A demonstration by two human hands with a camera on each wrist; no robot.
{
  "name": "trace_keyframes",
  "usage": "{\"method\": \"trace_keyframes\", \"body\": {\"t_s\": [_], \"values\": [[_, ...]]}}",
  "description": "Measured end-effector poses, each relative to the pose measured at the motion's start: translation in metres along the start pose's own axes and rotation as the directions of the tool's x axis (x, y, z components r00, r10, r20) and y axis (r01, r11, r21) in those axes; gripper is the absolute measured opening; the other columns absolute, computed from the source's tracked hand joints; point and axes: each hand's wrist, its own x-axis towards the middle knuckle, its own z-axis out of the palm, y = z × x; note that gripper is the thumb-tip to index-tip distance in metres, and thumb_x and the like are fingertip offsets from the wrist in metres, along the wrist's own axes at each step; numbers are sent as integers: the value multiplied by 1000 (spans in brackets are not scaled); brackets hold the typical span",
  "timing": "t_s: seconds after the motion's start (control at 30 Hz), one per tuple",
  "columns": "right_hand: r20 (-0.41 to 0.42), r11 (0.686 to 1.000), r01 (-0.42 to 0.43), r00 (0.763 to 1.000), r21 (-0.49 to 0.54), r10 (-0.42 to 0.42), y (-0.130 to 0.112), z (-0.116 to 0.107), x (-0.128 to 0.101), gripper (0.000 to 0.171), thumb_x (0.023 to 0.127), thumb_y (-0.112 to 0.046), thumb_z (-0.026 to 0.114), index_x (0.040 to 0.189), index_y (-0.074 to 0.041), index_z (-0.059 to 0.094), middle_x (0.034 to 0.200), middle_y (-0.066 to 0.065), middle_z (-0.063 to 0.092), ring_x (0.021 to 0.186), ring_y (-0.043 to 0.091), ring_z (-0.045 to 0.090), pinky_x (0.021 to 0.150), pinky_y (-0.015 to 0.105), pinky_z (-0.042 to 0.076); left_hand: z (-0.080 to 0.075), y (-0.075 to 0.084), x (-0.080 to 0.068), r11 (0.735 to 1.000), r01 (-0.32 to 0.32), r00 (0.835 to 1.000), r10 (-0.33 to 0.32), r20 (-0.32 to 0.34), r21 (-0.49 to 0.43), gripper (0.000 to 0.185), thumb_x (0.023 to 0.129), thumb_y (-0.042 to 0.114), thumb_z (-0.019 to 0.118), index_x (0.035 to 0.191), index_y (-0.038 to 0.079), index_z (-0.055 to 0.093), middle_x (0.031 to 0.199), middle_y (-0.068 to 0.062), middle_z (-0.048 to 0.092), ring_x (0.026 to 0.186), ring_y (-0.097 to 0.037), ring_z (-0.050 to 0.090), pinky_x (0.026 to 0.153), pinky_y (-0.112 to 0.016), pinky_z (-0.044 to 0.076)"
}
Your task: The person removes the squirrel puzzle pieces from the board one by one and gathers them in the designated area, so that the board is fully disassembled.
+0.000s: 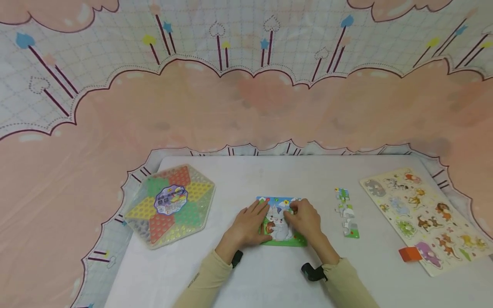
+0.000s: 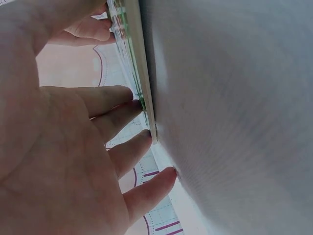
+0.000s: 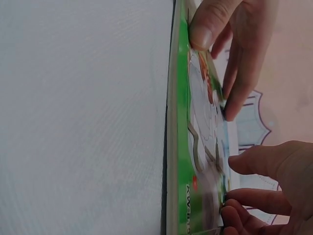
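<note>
A jigsaw puzzle [image 1: 282, 231] with a grey-and-white rabbit on a blue and green background lies flat on the white table. My left hand [image 1: 247, 224] rests on its left side with fingers extended, the thumb near the lower left edge. Above the upper right part, my right hand [image 1: 307, 220] bends its fingers, thumb and fingertips pinching a puzzle piece there that the hand mostly hides. The right wrist view shows the thumb [image 3: 247, 161] and fingertips right at the picture's surface. Several straight fingers [image 2: 129, 152] of the left hand reach along the board's edge in the left wrist view.
Loose puzzle pieces [image 1: 348, 211] lie in a column to the right. Farther right is an animal peg board [image 1: 420, 222] with an orange block [image 1: 410, 254] at its lower edge. A hexagonal star-patterned game board [image 1: 173, 205] in clear wrap lies at left.
</note>
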Motion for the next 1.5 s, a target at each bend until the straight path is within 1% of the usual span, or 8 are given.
{"method": "trace_keyframes", "body": {"t_s": [0.3, 0.43, 0.6, 0.7, 0.83, 1.0, 1.3, 1.5], "values": [[-25, 998, -11, 1000, 55, 12, -2, 4, 1, 28, 83, -21, 74, 98, 1, 72, 90, 10, 64, 78, 23, 59, 65, 39, 48, 1, 0, -2, 1000, 16, 1000, -16, 6, -6, 90, 87, 52, 68, 154, 5, 32, 162, -6, 23, 149, -27, 20, 112, -51, 30], [-36, 992, -10, 999, 124, 15, -2, 4, 5, 23, 83, -20, 72, 97, -1, 71, 89, 9, 68, 79, 24, 62, 66, 39, 49, -1, 0, -4, 1000, 19, 1000, -19, -2, 0, 90, 87, 52, 69, 153, 4, 32, 162, -7, 24, 148, -28, 21, 112, -51, 31], [-63, 956, -36, 996, 290, 56, -3, 4, 11, 13, 83, -11, 71, 92, -2, 70, 81, 7, 70, 73, 20, 62, 64, 32, 46, 0, 0, -4, 1000, 18, 1000, -18, -11, 11, 91, 86, 52, 71, 153, 3, 34, 161, -7, 27, 148, -30, 23, 110, -53, 33], [-62, 930, -58, 994, 362, 85, -4, 4, 13, 10, 82, -7, 71, 89, 0, 69, 78, 7, 70, 71, 17, 62, 68, 30, 45, 1, 1, -3, 1000, 14, 1000, -14, -10, 13, 90, 85, 52, 70, 152, 3, 35, 161, -7, 27, 148, -29, 23, 110, -53, 33], [-56, 907, -76, 993, 415, 108, -3, 4, 14, 9, 83, -5, 71, 89, 1, 68, 76, 7, 70, 69, 14, 63, 69, 28, 47, 3, 1, -2, 1000, 11, 1000, -11, -4, 15, 90, 86, 52, 69, 153, 4, 33, 162, -7, 25, 148, -28, 22, 111, -52, 32], [-59, 896, -85, 991, 436, 123, 0, 4, 16, 10, 83, -4, 71, 90, 2, 68, 76, 8, 70, 68, 12, 63, 69, 27, 47, 2, 1, 0, 1000, 11, 1000, -12, 6, 26, 91, 87, 53, 68, 154, 4, 32, 162, -7, 24, 148, -28, 21, 111, -51, 32], [4, 877, -118, 991, 465, 131, 1, 2, 15, 11, 84, -2, 67, 93, 3, 65, 72, 6, 68, 57, 13, 64, 55, 22, 44, 0, 2, 0, 999, 17, 1000, -17, 18, 28, 90, 87, 53, 68, 154, 5, 31, 162, -6, 24, 148, -27, 21, 111, -51, 32], [68, 833, -147, 989, 534, 131, 0, 2, 14, 12, 89, 0, 63, 99, 5, 59, 77, 13, 70, 49, 15, 65, 46, 19, 42, -1, 3, 0, 1000, 10, 1000, -10, 7, 29, 90, 87, 52, 68, 154, 4, 32, 161, -7, 26, 148, -28, 22, 111, -51, 32]]}}
